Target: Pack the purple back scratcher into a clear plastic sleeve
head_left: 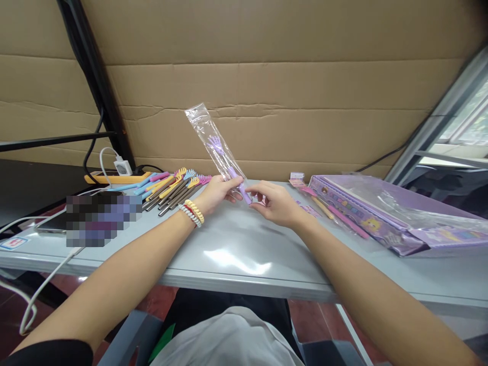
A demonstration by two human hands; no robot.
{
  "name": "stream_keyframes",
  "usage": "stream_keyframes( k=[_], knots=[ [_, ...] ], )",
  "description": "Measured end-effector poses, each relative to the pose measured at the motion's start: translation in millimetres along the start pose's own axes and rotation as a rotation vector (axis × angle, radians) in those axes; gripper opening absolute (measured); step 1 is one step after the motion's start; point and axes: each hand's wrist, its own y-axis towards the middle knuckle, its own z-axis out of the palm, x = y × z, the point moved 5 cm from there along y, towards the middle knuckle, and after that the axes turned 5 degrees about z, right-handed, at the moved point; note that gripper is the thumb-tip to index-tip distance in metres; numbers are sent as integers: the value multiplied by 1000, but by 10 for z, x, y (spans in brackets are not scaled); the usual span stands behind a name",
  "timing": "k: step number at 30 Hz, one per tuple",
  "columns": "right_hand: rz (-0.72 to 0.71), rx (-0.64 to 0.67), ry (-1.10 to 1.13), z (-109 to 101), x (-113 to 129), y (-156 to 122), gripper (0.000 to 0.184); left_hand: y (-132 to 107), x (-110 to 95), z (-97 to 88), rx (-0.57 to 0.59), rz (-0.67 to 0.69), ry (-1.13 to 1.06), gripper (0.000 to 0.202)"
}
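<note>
No legible text (print on purple box (354, 216) and white sticker (14, 243) too small)

Cardboard wall (274, 40), red tiled floor (314, 320), grey table (232, 235)

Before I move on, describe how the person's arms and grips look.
Both grips are gloveless. The left wrist wears a pale yellow band and a whitish band, both chunky and coiled-looking, with a thin red band between them. A black sleeve edges into view farther up that arm. The right wrist and forearm show no band or sleeve.
</note>
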Motion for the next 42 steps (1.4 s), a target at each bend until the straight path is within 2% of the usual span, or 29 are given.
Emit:
stream_keyframes(
  k=[8, 13, 17, 26, 32, 36, 39, 42],
  knots=[
    [12, -40, 12, -29, 20, 10, 27, -5, 46, 76, 145, -3, 88, 37],
    [-14, -14, 20, -39, 58, 16, 34, 0, 36, 32, 72, -22, 95, 37],
    [-33, -8, -3, -27, 63, 13, 30, 4, 30, -12, 25, -32, 71, 35],
    [-124, -190, -157, -106, 127, -2, 18, -39, 62, 145, 169, -85, -2, 33],
    [14, -144, -42, -120, 91, 18, 8, -57, 52, 205, 162, -87, 8, 25],
    [57, -102, 60, -96, 92, 24, 10, -42, 49, 180, 139, -61, 17, 21],
    [118, -96, 104, -103, 71, 30, 11, -20, 56, 157, 166, -25, 51, 21],
    [182, -50, 132, -98, 44, 34, 22, -3, 37, 145, 223, 64, 107, 20]
  ],
)
